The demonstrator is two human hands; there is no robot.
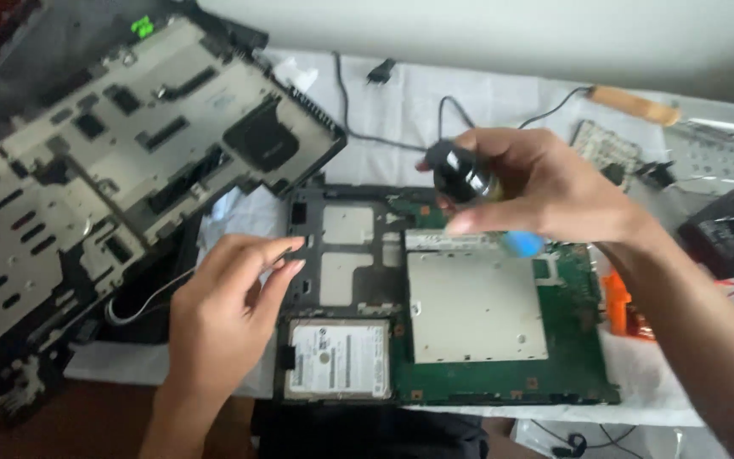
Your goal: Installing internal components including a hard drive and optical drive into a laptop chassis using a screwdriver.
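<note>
The right hand (554, 191) is raised above the opened laptop base (435, 293), its fingers (482, 223) closed around a small black cylindrical tool (460, 177) with a shiny band; the blur makes it hard to tell exactly what kind of tool it is. A blue tip (522, 244) shows just below the thumb. The left hand (223, 319) rests at the base's left edge, thumb and forefinger pinched together on the black plastic frame (299, 246) beside 2 pale rectangular panels.

Inside the base lie a silver hard drive (337, 359) at the lower left, a large metal plate (476, 306) in the middle and a green circuit board (575, 340) to the right. A detached laptop cover (121, 161), underside up, tilts at the left, touching the base's corner. All sit on a white cloth (503, 98) over the tabletop, with black cables (358, 119), an orange part (620, 306) and a wooden-handled tool (635, 104) well apart at the back.
</note>
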